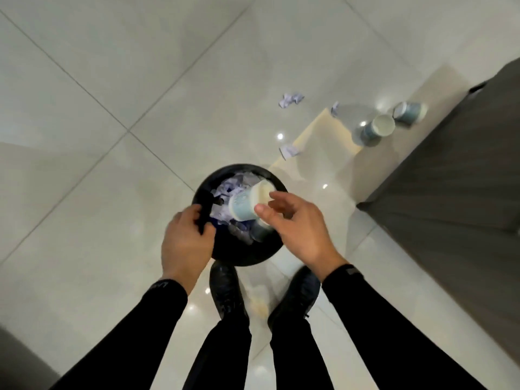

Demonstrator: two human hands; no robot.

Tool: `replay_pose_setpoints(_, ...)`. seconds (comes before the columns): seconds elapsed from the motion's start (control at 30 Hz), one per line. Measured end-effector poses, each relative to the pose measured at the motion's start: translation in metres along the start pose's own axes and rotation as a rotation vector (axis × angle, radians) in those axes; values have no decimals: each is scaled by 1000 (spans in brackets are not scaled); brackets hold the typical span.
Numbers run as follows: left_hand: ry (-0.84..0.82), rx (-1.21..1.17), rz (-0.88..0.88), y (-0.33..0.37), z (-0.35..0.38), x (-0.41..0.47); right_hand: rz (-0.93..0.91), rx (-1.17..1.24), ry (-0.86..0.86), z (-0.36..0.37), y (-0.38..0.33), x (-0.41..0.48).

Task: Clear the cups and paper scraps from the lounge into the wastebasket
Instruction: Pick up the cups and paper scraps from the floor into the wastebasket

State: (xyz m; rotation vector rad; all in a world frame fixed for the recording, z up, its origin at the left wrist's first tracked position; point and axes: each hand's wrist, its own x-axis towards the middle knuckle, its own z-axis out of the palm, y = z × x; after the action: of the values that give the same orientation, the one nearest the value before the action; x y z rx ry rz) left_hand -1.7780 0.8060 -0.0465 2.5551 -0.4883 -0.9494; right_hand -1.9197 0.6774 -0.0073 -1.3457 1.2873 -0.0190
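Note:
A black wastebasket (pixel 247 256) stands on the floor in front of my feet, filled with crumpled pale paper and cups. My left hand (pixel 187 240) grips its rim on the left side. A pale blue paper cup (pixel 249 202) lies tilted on top of the scraps inside. Just right of that cup, my right hand (pixel 297 225) hovers over the basket with fingers spread and nothing in it. Two more blue cups (pixel 375 130) (pixel 409 111) sit on the floor at the upper right. Paper scraps (pixel 291 99) (pixel 287 151) (pixel 334 108) lie on the tiles beyond the basket.
A dark grey cabinet or sofa base (pixel 450 192) runs along the right side. My black shoes (pixel 226 291) stand right behind the basket. Glossy light floor tiles (pixel 112 94) spread to the left and ahead. A dark rounded object (pixel 17 361) sits at the bottom left corner.

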Motion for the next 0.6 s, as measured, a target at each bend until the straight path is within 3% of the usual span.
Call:
replay_pose_setpoints(0.07, -36, 35, -187, -11, -10, 14, 52, -107, -13, 6, -7, 3)
replay_pose_setpoints(0.13, -265, -50, -384, -25, -8, 30, 87, -132, 38, 5, -8, 7)
replay_pose_setpoints(0.2, -427, -217, -454, -32, -5, 41, 108, -191, 94, 6, -12, 14)
replay_pose_setpoints(0.37, -241, 88, -217, -36, -5, 62, 144, -242, 95, 8, -32, 46)
replay_pose_setpoints(0.5, -438, -82, -378, -30, -2, 79, 185, -274, 64, 9, -37, 73)
replay_pose_setpoints(0.6, -420, 89, -192, -29, 11, 87, 214, -249, 48, 8, -33, 93)
